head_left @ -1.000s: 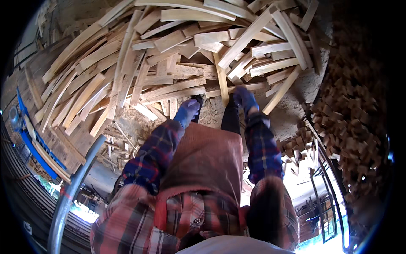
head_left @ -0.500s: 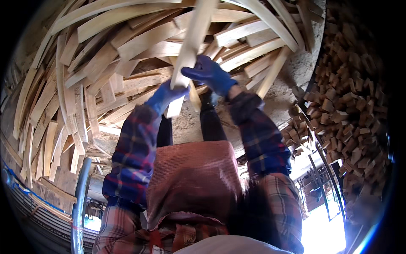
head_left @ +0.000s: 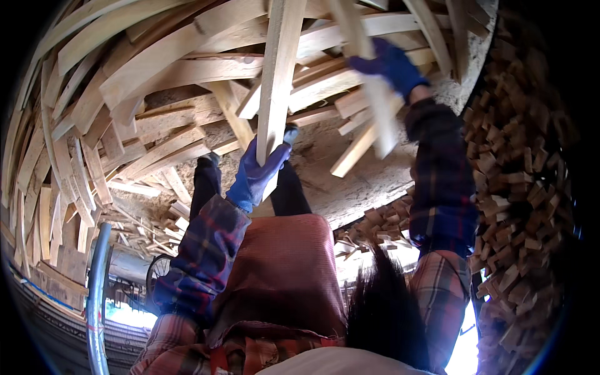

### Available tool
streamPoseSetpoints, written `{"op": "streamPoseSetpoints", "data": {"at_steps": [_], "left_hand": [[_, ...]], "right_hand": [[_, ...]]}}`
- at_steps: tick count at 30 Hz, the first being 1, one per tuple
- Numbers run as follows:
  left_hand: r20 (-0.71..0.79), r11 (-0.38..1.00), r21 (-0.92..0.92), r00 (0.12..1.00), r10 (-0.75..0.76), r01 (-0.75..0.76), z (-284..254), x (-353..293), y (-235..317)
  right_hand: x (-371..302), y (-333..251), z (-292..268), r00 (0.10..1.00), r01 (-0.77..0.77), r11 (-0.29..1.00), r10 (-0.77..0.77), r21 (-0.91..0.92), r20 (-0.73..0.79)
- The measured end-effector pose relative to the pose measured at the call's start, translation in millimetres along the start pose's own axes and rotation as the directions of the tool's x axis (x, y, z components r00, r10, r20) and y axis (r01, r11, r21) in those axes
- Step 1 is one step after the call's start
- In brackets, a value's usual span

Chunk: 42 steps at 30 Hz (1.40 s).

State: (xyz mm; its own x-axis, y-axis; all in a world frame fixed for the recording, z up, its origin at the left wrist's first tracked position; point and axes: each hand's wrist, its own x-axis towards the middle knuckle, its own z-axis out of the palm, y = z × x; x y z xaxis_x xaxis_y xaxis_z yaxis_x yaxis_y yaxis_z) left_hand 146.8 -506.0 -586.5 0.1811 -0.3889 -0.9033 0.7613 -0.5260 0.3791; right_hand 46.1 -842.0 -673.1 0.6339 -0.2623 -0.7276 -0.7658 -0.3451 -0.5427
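My left hand (head_left: 255, 174), in a blue glove, is closed around the lower end of a long pale wooden board (head_left: 281, 69). The board points away from me, over the pile. Off to the right, my gloved right hand (head_left: 395, 67) grips a second wooden board (head_left: 379, 109), which is smeared by motion. Fingers of that hand lie across this board's near side. Beneath and beyond both hands spreads a heap of loose wooden boards (head_left: 162, 69), many of them looking curved in this wide view.
A tall stack of short wood pieces (head_left: 519, 187) rises along the right. Reddish woven cloth (head_left: 281, 262) covers my lap. A metal pipe (head_left: 98, 300) stands at lower left, near a spoked wheel (head_left: 160, 267). Dusty ground (head_left: 325, 162) shows beyond my feet.
My hands were close together at one board's near end. The right hand has moved away to the right with a board, while the left keeps hold of one. The view has shifted.
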Motion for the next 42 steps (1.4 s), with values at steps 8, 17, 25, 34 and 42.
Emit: {"op": "streamPoseSetpoints", "data": {"at_steps": [8, 17, 25, 34, 42], "left_hand": [[0.202, 0.977, -0.137, 0.970, -0.137, 0.166, 44.8, 1.8, -11.7], [0.398, 0.990, -0.038, 0.911, -0.112, 0.139, -13.2, 26.0, -31.0], [0.243, 0.991, 0.088, 0.962, -0.121, 0.103, -1.3, -21.1, 17.6], [0.215, 0.949, 0.153, 0.928, -0.304, 0.276, -54.2, -24.4, 58.5], [0.347, 0.911, -0.096, 0.871, -0.347, 0.401, -134.2, -93.3, 12.1]], "right_hand": [[52.3, 41.2, 15.7, 0.919, 0.310, 0.762, -0.088, 0.568, -0.384], [57.2, 189.1, -83.7, 0.787, -0.117, 0.952, -0.083, -0.281, -0.611], [-64.4, -70.4, 98.7, 0.990, -0.143, 0.481, 0.063, 0.865, 0.129], [33.0, 29.3, 66.6, 0.043, -0.298, 0.929, 0.244, 0.221, -0.969], [53.9, 82.3, 74.9, 0.562, 0.043, 0.345, 0.768, 0.938, -0.308]]}}
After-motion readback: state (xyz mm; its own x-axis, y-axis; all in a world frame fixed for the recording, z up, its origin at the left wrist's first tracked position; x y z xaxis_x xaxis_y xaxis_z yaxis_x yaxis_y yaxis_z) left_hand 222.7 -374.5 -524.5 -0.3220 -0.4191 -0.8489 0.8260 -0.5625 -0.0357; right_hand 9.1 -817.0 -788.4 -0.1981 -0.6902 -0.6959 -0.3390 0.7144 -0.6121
